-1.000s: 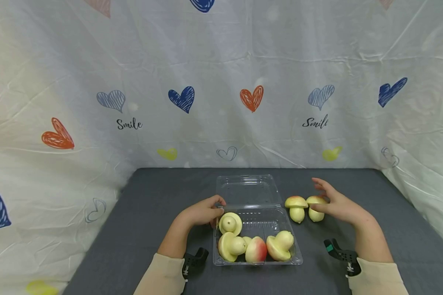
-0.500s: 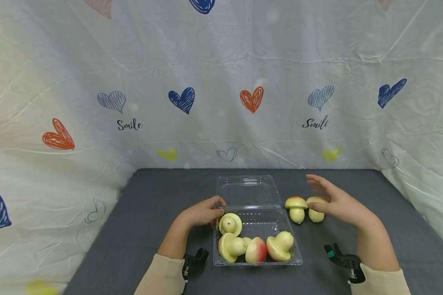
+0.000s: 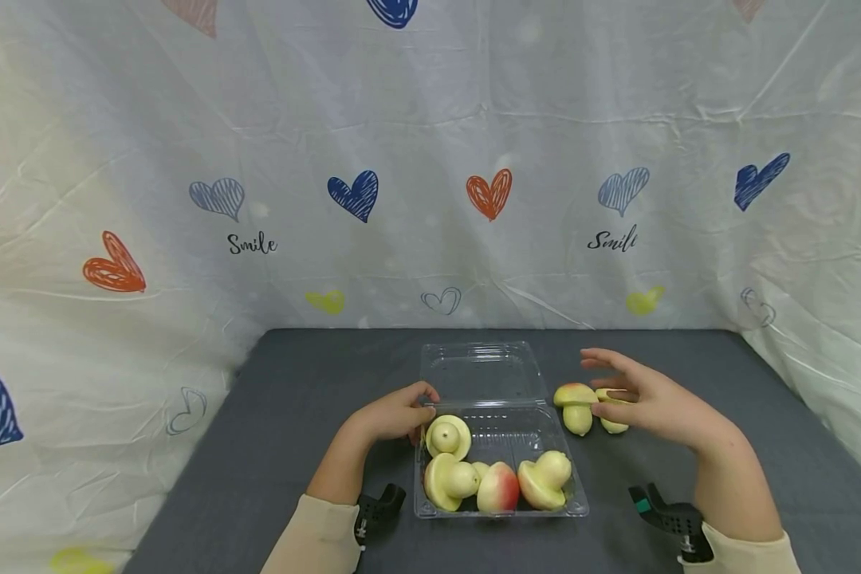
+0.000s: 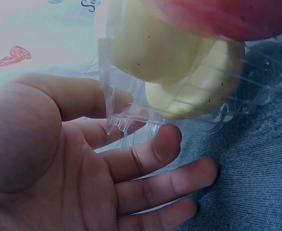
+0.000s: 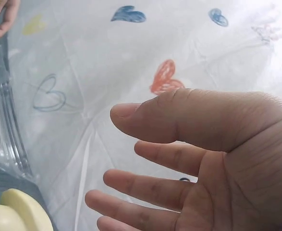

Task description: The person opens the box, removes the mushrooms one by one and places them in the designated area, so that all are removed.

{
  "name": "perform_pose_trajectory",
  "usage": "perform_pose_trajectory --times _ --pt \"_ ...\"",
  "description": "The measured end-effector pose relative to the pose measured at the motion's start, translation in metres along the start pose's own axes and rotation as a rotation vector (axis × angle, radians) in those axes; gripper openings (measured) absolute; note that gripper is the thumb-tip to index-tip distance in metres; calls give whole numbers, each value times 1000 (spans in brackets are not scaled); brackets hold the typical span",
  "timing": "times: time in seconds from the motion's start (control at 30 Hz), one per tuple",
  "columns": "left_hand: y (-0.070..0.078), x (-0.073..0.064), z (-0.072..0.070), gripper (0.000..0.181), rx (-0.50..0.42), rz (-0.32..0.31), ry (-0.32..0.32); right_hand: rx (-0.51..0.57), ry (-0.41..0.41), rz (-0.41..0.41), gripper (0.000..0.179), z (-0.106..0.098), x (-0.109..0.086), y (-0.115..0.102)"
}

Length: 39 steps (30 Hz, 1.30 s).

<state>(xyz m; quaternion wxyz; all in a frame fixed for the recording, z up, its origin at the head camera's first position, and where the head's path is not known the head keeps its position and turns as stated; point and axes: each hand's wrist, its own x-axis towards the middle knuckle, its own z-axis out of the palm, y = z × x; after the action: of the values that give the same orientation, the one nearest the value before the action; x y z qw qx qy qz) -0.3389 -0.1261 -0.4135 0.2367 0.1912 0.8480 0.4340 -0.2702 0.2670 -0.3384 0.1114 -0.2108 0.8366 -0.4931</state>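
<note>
A clear plastic clamshell box lies with several pale yellow, red-tinged toy mushrooms inside. My left hand pinches its back left edge between thumb and index finger; the left wrist view has the other fingers spread below the clear wall. Right of the box, a mushroom with a red-yellow cap stands beside a second mushroom, which my right hand partly hides. That hand hovers over them, fingers extended and thumb apart, holding nothing in the right wrist view.
The box's clear lid lies folded back behind it on the dark grey tabletop. A white curtain printed with hearts hangs along the back and sides. Each wrist wears a black camera mount.
My right hand has shifted left, its fingertips now above the nearer mushroom and covering more of the farther one. My left hand and the box have stayed in place.
</note>
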Motion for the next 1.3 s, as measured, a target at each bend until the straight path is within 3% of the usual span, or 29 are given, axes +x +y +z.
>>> perform_pose_trajectory --times 0.17,0.37,0.67,1.03,1.3 --pt "-1 1 0 24 6 -4 4 35 -52 -9 73 6 3 -3" --pt "-1 1 0 25 7 -2 3 32 -113 -50 68 14 7 -7" --pt "-2 2 -1 26 -2 -6 -5 1 -188 -44 63 25 13 -10" --pt "-4 3 1 26 7 -1 3 1 -274 -77 63 38 17 -3" --pt "-1 1 1 25 13 -4 4 -53 -316 -33 58 49 24 -6"
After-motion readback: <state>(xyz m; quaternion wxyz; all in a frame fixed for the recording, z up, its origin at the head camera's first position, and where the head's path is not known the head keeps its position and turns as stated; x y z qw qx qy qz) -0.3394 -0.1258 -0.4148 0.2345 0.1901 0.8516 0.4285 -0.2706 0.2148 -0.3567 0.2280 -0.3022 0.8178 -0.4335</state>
